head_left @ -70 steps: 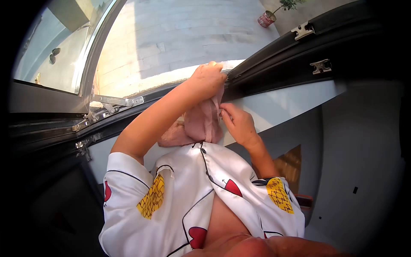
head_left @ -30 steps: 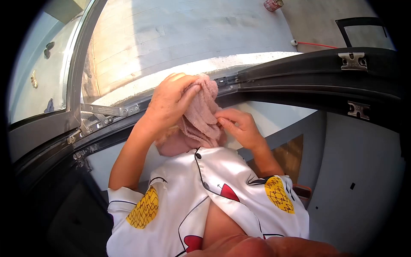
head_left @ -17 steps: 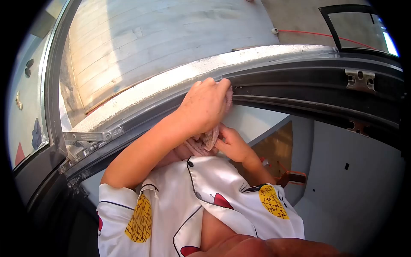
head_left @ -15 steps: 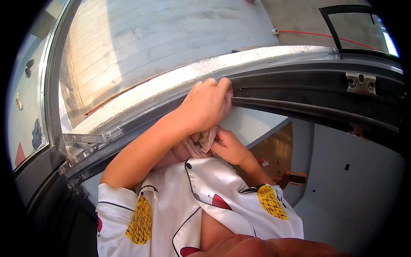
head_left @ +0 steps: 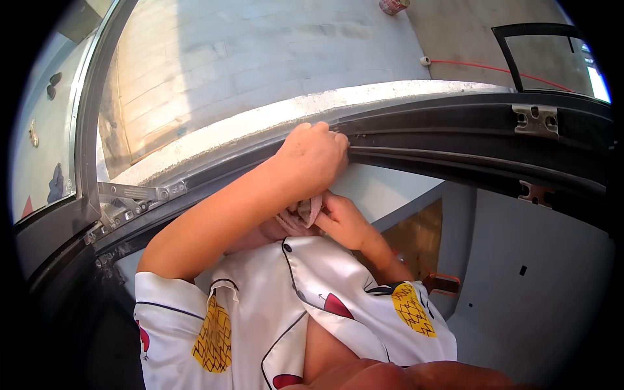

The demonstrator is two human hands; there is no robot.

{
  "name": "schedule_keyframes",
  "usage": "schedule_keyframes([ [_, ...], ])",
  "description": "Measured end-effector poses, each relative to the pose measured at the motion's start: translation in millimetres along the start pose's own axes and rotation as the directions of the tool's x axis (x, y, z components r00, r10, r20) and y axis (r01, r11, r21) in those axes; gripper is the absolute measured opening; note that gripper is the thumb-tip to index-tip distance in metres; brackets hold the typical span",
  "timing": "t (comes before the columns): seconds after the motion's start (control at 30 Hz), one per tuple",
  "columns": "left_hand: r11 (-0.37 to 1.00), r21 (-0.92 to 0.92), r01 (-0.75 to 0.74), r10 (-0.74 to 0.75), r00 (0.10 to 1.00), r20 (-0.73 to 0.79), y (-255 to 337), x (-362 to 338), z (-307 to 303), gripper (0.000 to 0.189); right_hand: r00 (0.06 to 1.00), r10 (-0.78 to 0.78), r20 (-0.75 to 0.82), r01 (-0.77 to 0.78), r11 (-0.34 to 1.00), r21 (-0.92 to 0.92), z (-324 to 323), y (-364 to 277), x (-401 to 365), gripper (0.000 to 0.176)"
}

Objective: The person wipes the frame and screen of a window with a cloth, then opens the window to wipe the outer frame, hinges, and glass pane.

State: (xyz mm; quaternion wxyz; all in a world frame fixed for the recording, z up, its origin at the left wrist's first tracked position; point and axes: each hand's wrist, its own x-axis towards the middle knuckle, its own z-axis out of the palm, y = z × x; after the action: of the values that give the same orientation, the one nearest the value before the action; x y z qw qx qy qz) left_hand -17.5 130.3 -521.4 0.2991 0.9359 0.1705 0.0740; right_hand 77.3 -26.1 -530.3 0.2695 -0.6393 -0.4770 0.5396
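My left hand (head_left: 313,156) is closed on the dark metal window frame (head_left: 416,140), knuckles up. A pink cloth (head_left: 296,221) hangs bunched below its palm; the part under the fingers is hidden. Lower and a little to the right, my right hand (head_left: 343,220) pinches the edge of the cloth, close to my chest.
A metal hinge arm (head_left: 133,192) joins the frame at the left. Metal brackets (head_left: 536,121) sit on the frame at the right. Beyond the pale sill (head_left: 260,120) lie a red hose (head_left: 474,65) and a red container (head_left: 394,6). An orange-edged object (head_left: 444,283) is at lower right.
The view has shifted slightly, bringing the red container into sight. My left hand has turned a little over the frame, and the cloth strip beside its fingers no longer shows. My right hand stays on the cloth.
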Motion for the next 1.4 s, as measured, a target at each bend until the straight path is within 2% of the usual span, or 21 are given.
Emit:
schedule_keyframes([
  [0.1,0.994,0.101,-0.030,0.041,0.994,-0.105,-1.8,-15.8,6.5,0.012,0.998,-0.052,0.020,0.053,0.997,-0.048,4.4,-7.2,-3.8,0.025],
  [0.17,0.992,0.123,-0.012,0.014,1.000,-0.017,-1.0,-26.6,-2.3,0.012,0.993,-0.120,0.019,0.121,0.983,-0.135,5.3,-6.9,-2.5,0.023],
  [0.2,0.991,0.136,-0.004,0.001,1.000,0.025,-0.3,-32.1,-8.2,0.013,0.994,-0.110,0.026,0.113,0.987,-0.111,6.3,-8.4,-3.3,0.022],
  [0.33,0.973,0.206,0.103,-0.108,0.994,0.012,1.1,-68.5,-23.1,0.014,0.994,-0.094,0.049,0.097,0.993,-0.061,10.5,-18.5,-8.4,0.020],
  [0.43,0.948,0.265,0.175,-0.175,0.984,-0.025,-7.8,-102.5,-26.1,0.014,0.992,-0.092,0.090,0.101,0.991,-0.093,10.7,-20.4,-11.4,0.023],
  [0.53,0.875,0.401,0.269,-0.289,0.957,-0.011,-15.4,-148.9,-41.3,0.011,0.986,-0.115,0.117,0.130,0.983,-0.132,12.1,-19.4,-13.0,0.024],
  [0.63,0.772,0.496,0.398,-0.459,0.889,0.001,-22.8,-192.5,-57.7,0.007,0.984,-0.134,0.114,0.148,0.981,-0.123,15.6,-18.4,-14.7,0.023],
  [0.73,0.598,0.573,0.560,-0.607,0.783,-0.133,-18.4,-217.9,-85.4,0.007,0.982,-0.158,0.107,0.171,0.977,-0.127,16.2,-18.8,-17.3,0.022],
  [0.8,0.557,0.506,0.659,-0.560,0.748,-0.357,5.7,-225.5,-119.3,0.009,0.977,-0.189,0.100,0.200,0.973,-0.115,17.3,-18.1,-14.9,0.022],
  [0.83,0.609,0.418,0.674,-0.530,0.738,-0.419,21.8,-234.0,-134.9,0.011,0.975,-0.203,0.089,0.212,0.972,-0.102,16.4,-16.6,-14.6,0.022],
  [0.9,0.703,-0.013,0.711,-0.617,0.600,-0.509,45.2,-254.9,-149.4,0.015,0.974,-0.218,0.063,0.224,0.971,-0.090,15.4,-16.4,-14.5,0.024],
  [0.93,0.708,-0.235,0.666,-0.668,0.524,-0.529,53.9,-265.4,-151.0,0.017,0.969,-0.240,0.067,0.246,0.963,-0.106,15.8,-21.7,-14.3,0.025],
  [0.97,0.726,-0.532,0.436,-0.687,0.492,-0.534,59.8,-275.3,-146.8,0.022,0.963,-0.261,0.070,0.268,0.955,-0.126,15.1,-29.9,-14.2,0.025],
  [1.0,0.697,-0.646,0.312,-0.704,0.469,-0.534,71.5,-281.0,-141.5,0.022,0.957,-0.282,0.074,0.290,0.946,-0.146,16.1,-36.7,-12.7,0.026],
  [1.07,0.589,-0.808,0.028,-0.735,0.433,-0.521,98.0,-283.3,-127.1,0.022,0.864,-0.500,0.062,0.501,0.839,-0.213,31.0,-50.3,-4.4,0.029],
  [1.13,0.583,-0.807,-0.094,-0.649,0.545,-0.532,104.8,-290.6,-103.6,0.024,0.794,-0.586,0.165,0.608,0.764,-0.216,50.0,-60.7,9.3,0.030],
  [1.2,0.466,-0.882,-0.070,-0.586,0.722,-0.367,104.1,-289.7,-95.7,0.024,0.750,-0.546,0.373,0.629,0.763,-0.148,68.1,-63.4,27.6,0.029],
  [1.23,0.487,-0.873,-0.006,-0.546,0.778,-0.310,96.3,-290.4,-89.5,0.022,0.724,-0.424,0.543,0.627,0.732,-0.265,71.9,-54.2,34.9,0.021],
  [1.27,0.512,-0.857,0.056,-0.507,0.825,-0.249,85.8,-291.6,-82.0,0.021,0.756,-0.433,0.491,0.598,0.763,-0.248,72.3,-56.3,34.3,0.020],
  [1.37,0.380,-0.918,0.116,-0.542,0.832,-0.120,70.5,-291.0,-59.2,0.020,0.866,-0.404,0.293,0.464,0.868,-0.174,56.6,-56.6,27.0,0.016],
  [1.4,0.418,-0.903,0.104,-0.521,0.841,-0.145,69.0,-288.4,-58.3,0.020,0.912,-0.361,0.196,0.389,0.912,-0.130,48.8,-59.0,24.4,0.016],
])
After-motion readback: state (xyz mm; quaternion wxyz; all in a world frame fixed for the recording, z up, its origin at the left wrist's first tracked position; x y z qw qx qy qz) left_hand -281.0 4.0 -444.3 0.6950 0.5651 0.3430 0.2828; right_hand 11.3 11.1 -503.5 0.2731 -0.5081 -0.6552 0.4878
